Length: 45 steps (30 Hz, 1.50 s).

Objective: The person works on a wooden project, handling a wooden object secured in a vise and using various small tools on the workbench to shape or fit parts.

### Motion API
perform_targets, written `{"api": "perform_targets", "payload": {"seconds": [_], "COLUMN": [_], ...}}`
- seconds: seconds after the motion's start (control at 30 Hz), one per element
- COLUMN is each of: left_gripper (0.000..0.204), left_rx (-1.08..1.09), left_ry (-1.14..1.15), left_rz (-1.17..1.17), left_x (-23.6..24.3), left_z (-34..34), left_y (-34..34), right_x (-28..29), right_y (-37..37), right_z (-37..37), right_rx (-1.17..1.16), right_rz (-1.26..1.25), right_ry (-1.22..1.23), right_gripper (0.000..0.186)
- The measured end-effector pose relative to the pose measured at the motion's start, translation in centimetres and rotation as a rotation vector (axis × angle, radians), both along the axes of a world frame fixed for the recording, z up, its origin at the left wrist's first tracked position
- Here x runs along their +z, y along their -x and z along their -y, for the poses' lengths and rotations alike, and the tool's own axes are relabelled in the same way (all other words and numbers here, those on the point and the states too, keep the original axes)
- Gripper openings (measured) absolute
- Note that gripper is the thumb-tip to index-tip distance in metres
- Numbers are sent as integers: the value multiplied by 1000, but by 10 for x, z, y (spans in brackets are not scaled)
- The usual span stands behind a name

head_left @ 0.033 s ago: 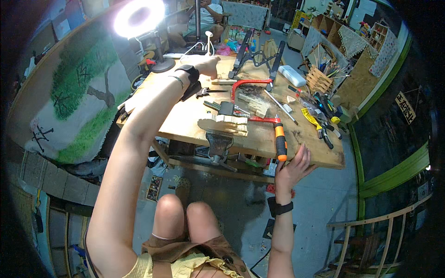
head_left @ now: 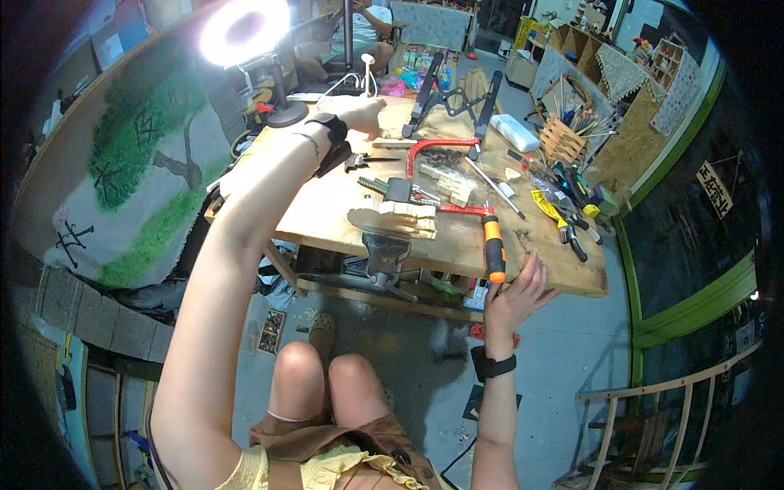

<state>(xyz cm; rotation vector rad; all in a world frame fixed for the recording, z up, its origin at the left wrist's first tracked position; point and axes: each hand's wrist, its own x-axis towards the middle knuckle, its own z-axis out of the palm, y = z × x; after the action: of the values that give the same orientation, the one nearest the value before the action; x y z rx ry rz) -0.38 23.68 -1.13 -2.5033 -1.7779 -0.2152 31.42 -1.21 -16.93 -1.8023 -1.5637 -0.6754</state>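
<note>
My left hand (head_left: 357, 114) reaches to the far side of the wooden workbench (head_left: 318, 216), beside a pale upright stick with a rounded top (head_left: 368, 77). Its fingers are partly hidden and washed out by glare, so what they hold, if anything, is unclear. My right hand (head_left: 519, 296) rests on the bench's front edge with fingers spread, holding nothing. Just left of it lies the orange and black handle (head_left: 494, 251) of a red-framed saw (head_left: 441, 145). A metal bench vise (head_left: 384, 255) at the front edge has cut wooden pieces (head_left: 396, 219) at its jaws.
A lit ring lamp (head_left: 245, 31) and a black folding stand (head_left: 453, 102) are at the back. Pliers (head_left: 575, 242), a white case (head_left: 514, 132) and a wooden holder of pencils (head_left: 563, 143) occupy the right. Another person (head_left: 371, 24) sits beyond the bench.
My left hand and forearm have shifted very slightly. My right hand stays on the bench edge, and the tools have not moved.
</note>
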Motion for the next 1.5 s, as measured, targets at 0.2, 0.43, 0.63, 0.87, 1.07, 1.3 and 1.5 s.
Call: {"api": "perform_targets", "payload": {"seconds": [0.2,0.43,0.63,0.87,1.07,1.3,1.5], "left_gripper": [64,56,59,40,34,16,14], "left_rx": [-83,-133,-136,-100,-161,-127,-106], "left_ry": [411,333,372,231,243,54,429], "left_rz": [-276,114,326,155,168,-58,584], "left_x": [-3,-53,-59,-14,-13,-11,-6], "left_z": [13,-10,4,27,43,54,54], "left_y": [25,50,58,50,58,44,52], "right_x": [3,2,2,0,-8,2,0], "right_y": [6,4,7,-1,4,3,5], "right_z": [0,0,2,2,-5,1,0], "right_rx": [12,-13,-17,-16,18,-15,-16], "right_rz": [-30,-4,13,-19,-6,-13,8], "right_ry": [-18,-16,16,-6,-13,9,-33], "right_gripper": [78,79,74,76,77,70,68]}}
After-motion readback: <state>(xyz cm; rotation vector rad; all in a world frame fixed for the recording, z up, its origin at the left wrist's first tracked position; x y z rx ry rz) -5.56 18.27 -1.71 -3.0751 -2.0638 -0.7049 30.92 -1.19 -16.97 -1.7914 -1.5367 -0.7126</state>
